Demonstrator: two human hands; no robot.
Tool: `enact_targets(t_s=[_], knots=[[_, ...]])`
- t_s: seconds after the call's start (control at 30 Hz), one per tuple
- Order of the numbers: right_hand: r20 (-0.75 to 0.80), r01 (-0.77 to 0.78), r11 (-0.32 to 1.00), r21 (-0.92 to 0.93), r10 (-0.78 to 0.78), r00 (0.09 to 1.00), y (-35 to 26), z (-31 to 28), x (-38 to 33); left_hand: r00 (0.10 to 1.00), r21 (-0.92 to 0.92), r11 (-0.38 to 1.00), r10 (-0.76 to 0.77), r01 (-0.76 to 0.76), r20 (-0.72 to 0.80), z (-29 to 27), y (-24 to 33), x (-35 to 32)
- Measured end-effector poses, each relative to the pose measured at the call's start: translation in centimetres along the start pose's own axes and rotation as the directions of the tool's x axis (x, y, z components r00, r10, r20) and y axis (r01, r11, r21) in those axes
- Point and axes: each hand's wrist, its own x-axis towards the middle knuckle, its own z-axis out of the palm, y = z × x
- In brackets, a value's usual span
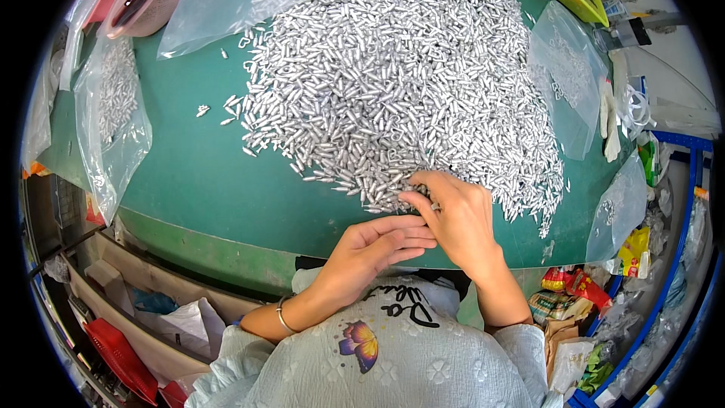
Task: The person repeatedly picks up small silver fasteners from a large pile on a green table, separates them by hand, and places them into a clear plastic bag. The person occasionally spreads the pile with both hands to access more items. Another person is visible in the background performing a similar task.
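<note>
A broad heap of small silver bullet-shaped metal parts (pixel 362 83) covers the middle and far side of the green table (pixel 189 159). My right hand (pixel 464 219) is at the heap's near edge, its thumb and fingers curled together around a few of these parts. Just left of it and nearer to me, my left hand (pixel 374 249) is held over the table edge, palm turned inward and fingers stretched out. Its fingertips come close under the right hand. I see nothing in the left palm, though part of it is hidden.
Clear plastic bags with metal parts lie left (pixel 113 106) and right (pixel 566 83). A pink basket (pixel 162 0) stands far left, a yellow-green tray (pixel 585 4) far right. White gloves (pixel 609 121) lie on the right edge. Below are an open drawer (pixel 158 272) and a blue rack (pixel 691 204).
</note>
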Motion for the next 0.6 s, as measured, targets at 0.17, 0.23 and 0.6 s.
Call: enact_targets(t_s=[0.17,0.23,0.6], knots=[[0.017,-0.145,0.915,0.377,0.15,0.989,1.5,-1.1,-0.3,1.0,0.014,1.0,0.0,0.0,-0.009,0.0,-0.1,0.0],[0.115,-0.159,0.449,0.88,0.124,0.986,2.9,-2.3,-0.6,1.0,0.01,1.0,0.011,-0.011,-0.012,0.0,-0.1,0.1],[0.057,-0.227,0.827,0.515,0.231,0.971,0.6,-1.2,1.7,1.0,-0.03,0.999,0.021,-0.02,0.013,-0.1,-0.6,0.5]])
